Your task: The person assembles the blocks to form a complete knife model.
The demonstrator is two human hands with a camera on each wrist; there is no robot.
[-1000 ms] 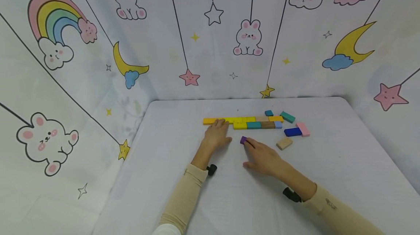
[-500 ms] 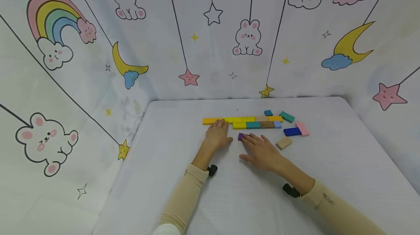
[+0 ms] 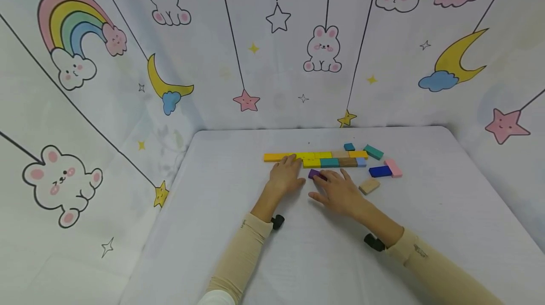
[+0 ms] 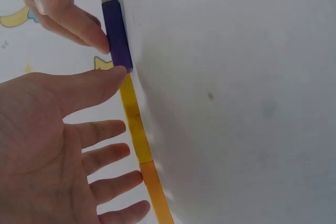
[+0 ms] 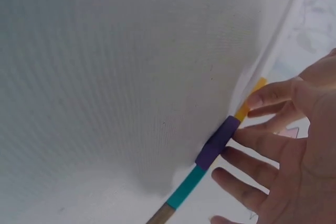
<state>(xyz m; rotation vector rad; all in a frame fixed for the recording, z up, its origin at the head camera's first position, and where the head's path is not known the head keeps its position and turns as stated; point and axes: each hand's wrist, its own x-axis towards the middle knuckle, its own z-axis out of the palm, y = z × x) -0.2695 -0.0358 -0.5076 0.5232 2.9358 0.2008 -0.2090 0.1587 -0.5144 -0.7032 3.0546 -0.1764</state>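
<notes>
Purple block under the right hand, in front of the two rows

Person at a white table (image 3: 251, 248), both arms stretched out over it, beige sleeves (image 3: 242, 253) pulled to the wrist.

Right hand (image 3: 339, 192): fingers extended and spread, nothing gripped. Fingertips laid against the purple block (image 3: 313, 174) and covering its right part from where the head camera looks; thumb held out to the side. The block lies flat, just in front of the shorter row, with a narrow gap between.

Left hand (image 3: 284, 176): loose, fingers fairly straight, holding nothing. Fingertips at the near edge of the longer row, beside the left end of the shorter one; thumb close to the purple block.

Longer row, left to right: orange block (image 3: 274, 157), yellow pieces (image 3: 322, 155), pale wood piece (image 3: 340, 154), second orange block (image 3: 358, 154). Shorter row pressed up in front: yellow block (image 3: 312, 163), teal block (image 3: 329, 163), brown block (image 3: 347, 162), light blue piece (image 3: 361, 162).

Loose to the right: small blue piece (image 3: 349, 146), green-teal block (image 3: 373, 152), dark blue block (image 3: 380, 171) touching a pink block (image 3: 393, 168). Natural wood block (image 3: 369, 186) nearest the right hand. Behind everything, a cartoon-printed backdrop (image 3: 285, 68).
</notes>
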